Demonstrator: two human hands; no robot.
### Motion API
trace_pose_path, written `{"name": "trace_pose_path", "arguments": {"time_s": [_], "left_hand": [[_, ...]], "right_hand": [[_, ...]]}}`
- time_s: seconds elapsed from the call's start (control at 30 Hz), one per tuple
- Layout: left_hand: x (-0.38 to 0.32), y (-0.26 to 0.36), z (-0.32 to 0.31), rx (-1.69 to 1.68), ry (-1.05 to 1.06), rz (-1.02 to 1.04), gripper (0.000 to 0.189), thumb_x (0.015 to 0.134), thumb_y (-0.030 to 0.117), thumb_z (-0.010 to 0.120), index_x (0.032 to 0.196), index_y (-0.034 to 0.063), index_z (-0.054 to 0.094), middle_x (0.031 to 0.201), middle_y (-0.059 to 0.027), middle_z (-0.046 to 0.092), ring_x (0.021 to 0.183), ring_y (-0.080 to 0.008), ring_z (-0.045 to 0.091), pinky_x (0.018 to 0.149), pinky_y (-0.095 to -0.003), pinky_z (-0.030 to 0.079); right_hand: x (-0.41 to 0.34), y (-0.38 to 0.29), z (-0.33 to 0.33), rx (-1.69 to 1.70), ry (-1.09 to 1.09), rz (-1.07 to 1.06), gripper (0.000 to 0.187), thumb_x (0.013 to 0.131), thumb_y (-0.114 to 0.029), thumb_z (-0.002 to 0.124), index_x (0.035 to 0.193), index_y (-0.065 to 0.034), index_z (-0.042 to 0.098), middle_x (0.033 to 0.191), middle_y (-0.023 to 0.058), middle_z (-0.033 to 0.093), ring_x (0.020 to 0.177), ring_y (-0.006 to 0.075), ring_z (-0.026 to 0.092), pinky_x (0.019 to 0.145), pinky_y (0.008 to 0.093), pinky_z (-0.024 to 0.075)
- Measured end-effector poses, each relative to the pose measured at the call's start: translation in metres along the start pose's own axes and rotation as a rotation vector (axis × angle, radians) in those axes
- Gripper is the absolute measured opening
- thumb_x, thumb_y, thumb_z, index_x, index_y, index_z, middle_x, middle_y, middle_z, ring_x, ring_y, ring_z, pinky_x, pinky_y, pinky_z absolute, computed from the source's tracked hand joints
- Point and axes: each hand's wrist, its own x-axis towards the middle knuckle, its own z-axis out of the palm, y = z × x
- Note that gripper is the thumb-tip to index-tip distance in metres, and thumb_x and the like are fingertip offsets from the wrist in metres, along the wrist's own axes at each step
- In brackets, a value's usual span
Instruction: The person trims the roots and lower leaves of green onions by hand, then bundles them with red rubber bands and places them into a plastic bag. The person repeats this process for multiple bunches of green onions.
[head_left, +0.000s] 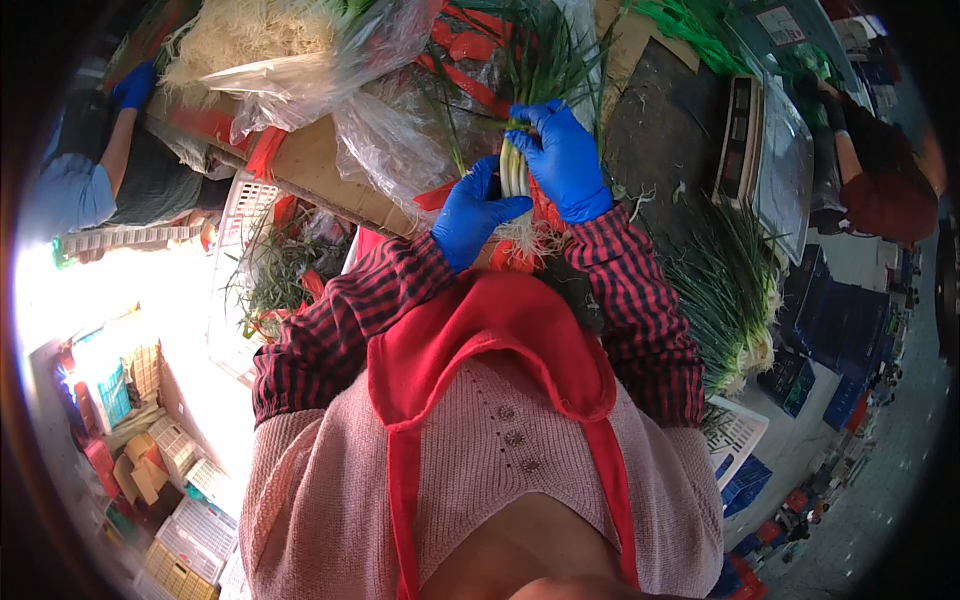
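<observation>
A bunch of spring onions (514, 169) stands between my blue-gloved hands, its green leaves away from me and its roots towards my chest. My left hand (474, 214) holds the white stems low down from the left, thumb across them. My right hand (564, 165) grips the same bunch higher up, with fingers around the stems below the leaves. Red plastic ribbon (469, 82) lies behind and beneath the bunch. More spring onions (724, 300) are piled to the right of my right sleeve.
Clear plastic sheeting (382, 135) and a heap of pale-rooted vegetables (255, 45) lie at the upper left. A white crate (244, 214) holds leafy scraps (289, 262). A weighing scale (776, 165) stands right of a dark board (652, 135). Co-workers (75, 187) (889, 180) are at both sides.
</observation>
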Motion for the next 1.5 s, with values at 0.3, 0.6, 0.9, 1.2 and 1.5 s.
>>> {"name": "trace_pose_path", "arguments": {"time_s": [0.3, 0.6, 0.9, 1.2, 1.5], "left_hand": [[0.004, 0.000, -0.003, -0.064, -0.007, -0.023, 0.053, 0.073, -0.006, 0.065, 0.121, 0.0031, 0.044, 0.097, -0.0037, 0.058, 0.087, -0.0122, 0.056, 0.079, -0.0262, 0.046], [-0.001, -0.002, -0.001, 0.013, -0.063, 0.014, 0.059, 0.073, -0.005, 0.065, 0.125, 0.0026, 0.039, 0.102, -0.0051, 0.056, 0.092, -0.0132, 0.055, 0.082, -0.0279, 0.046], [0.003, -0.006, 0.001, -0.030, -0.085, 0.002, 0.063, 0.072, -0.006, 0.065, 0.128, 0.0019, 0.038, 0.107, -0.0064, 0.056, 0.095, -0.0135, 0.055, 0.084, -0.0286, 0.046], [0.003, 0.003, -0.005, -0.109, -0.156, -0.192, 0.064, 0.074, -0.005, 0.059, 0.133, 0.0040, 0.035, 0.112, -0.0015, 0.053, 0.101, -0.0110, 0.051, 0.089, -0.0262, 0.040], [0.006, 0.007, -0.005, -0.427, -0.204, -0.306, 0.058, 0.073, -0.007, 0.054, 0.129, 0.0023, 0.039, 0.113, -0.0063, 0.054, 0.103, -0.0162, 0.053, 0.091, -0.0292, 0.040]], "right_hand": [[-0.035, -0.019, -0.027, 0.198, -0.121, -0.016, 0.018, 0.075, -0.010, 0.063, 0.091, -0.0046, 0.059, 0.083, 0.0133, 0.056, 0.069, 0.0285, 0.058, 0.056, 0.0345, 0.0456], [-0.003, 0.009, -0.013, -0.292, -0.060, -0.125, 0.021, 0.070, -0.009, 0.062, 0.092, -0.0065, 0.061, 0.087, 0.0120, 0.055, 0.078, 0.0297, 0.055, 0.064, 0.0382, 0.0445], [-0.036, -0.021, -0.023, -0.469, -0.014, -0.270, 0.014, 0.072, -0.010, 0.057, 0.086, -0.0056, 0.055, 0.089, 0.0114, 0.055, 0.083, 0.0309, 0.053, 0.078, 0.0428, 0.0375], [-0.086, -0.037, -0.101, 0.884, -0.179, 0.481, 0.010, 0.081, -0.005, 0.056, 0.091, -0.0041, 0.054, 0.081, 0.0079, 0.057, 0.068, 0.0192, 0.054, 0.059, 0.0284, 0.0431], [-0.042, 0.005, -0.054, 0.712, 0.078, 0.355, 0.016, 0.087, -0.016, 0.055, 0.097, -0.0036, 0.056, 0.082, 0.0063, 0.060, 0.064, 0.0152, 0.057, 0.054, 0.0284, 0.0463]]}}
